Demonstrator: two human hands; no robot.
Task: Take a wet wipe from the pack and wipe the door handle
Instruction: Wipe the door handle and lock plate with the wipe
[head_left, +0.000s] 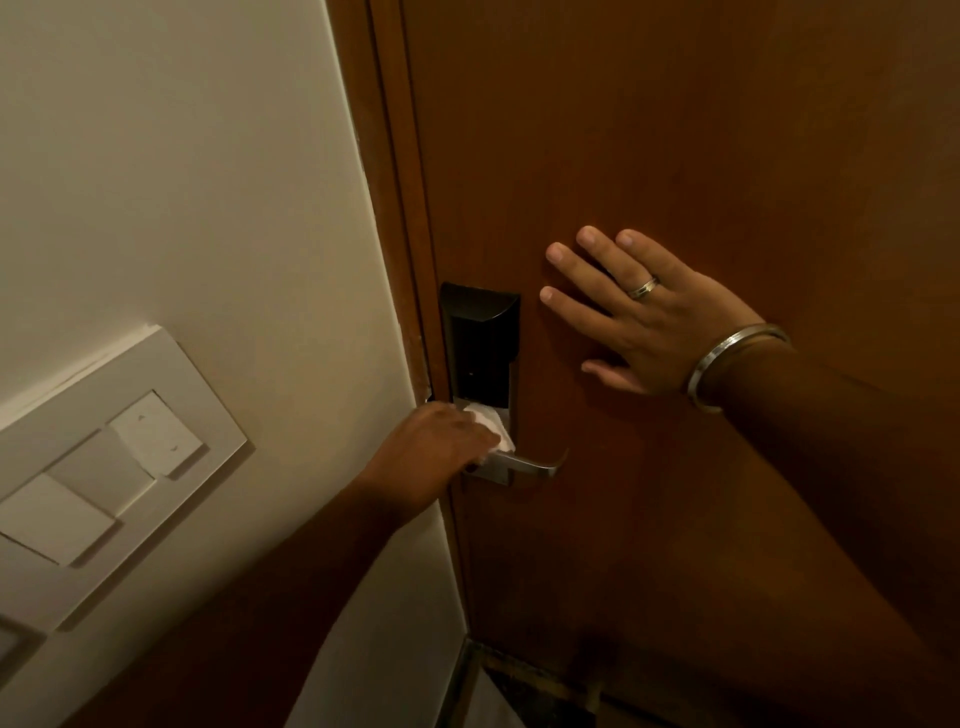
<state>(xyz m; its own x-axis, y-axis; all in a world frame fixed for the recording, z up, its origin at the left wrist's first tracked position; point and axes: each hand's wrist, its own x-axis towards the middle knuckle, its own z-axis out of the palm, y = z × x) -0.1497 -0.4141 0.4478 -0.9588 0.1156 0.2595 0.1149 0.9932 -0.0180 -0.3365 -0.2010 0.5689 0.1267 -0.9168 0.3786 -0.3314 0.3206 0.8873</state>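
A silver lever door handle (535, 463) sticks out to the right below a black lock plate (480, 343) on the brown wooden door (675, 130). My left hand (431, 452) is closed around a crumpled white wet wipe (493, 423) and presses it on the handle's base, next to the lock plate's lower end. My right hand (639, 312) lies flat on the door to the right of the lock, fingers spread, wearing a ring and a metal bangle. The wipe pack is not in view.
A cream wall (182, 182) runs left of the door frame (400, 182). A white switch panel (104, 467) with several rocker switches is mounted on it at the lower left. Dark floor shows at the bottom, by the door's foot.
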